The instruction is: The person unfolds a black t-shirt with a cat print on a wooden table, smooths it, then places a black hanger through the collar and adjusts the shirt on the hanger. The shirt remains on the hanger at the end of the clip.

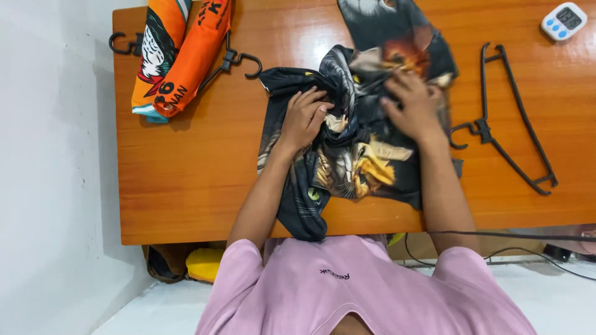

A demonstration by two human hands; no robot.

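Observation:
A dark shirt (354, 161) printed with cat faces lies bunched in the middle of the wooden table (186, 167), one end hanging over the near edge. My left hand (304, 118) presses on its left part, fingers curled into the cloth. My right hand (413, 105) rests on its upper right part, fingers gripping a fold. A second dark printed garment (385, 25) lies just beyond, touching the shirt.
A black hanger (512, 118) lies to the right of the shirt. An orange shirt on a black hanger (180, 56) sits at the far left corner. A small white timer (564, 20) is at the far right. A white wall borders the left side.

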